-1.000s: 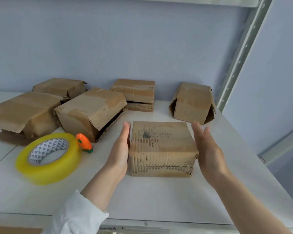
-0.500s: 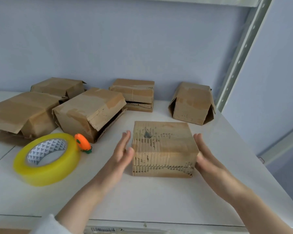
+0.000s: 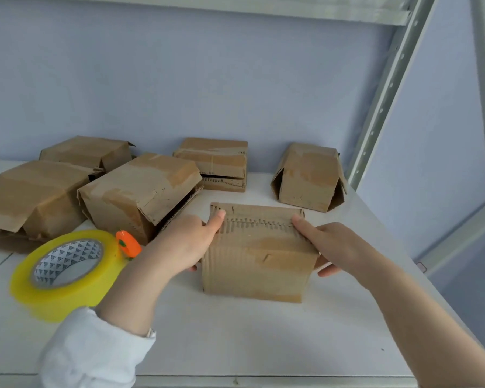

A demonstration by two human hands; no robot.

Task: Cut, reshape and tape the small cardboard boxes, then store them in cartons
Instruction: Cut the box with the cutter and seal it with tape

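Two grips clamped on cardboard box
Left hand and right hand hold an end each; long axis left-right, torn corrugated face on top.

A small box is sitting on a shelf between the left hand and right hand. A tape roll is lying to its left, and more boxes are standing behind.
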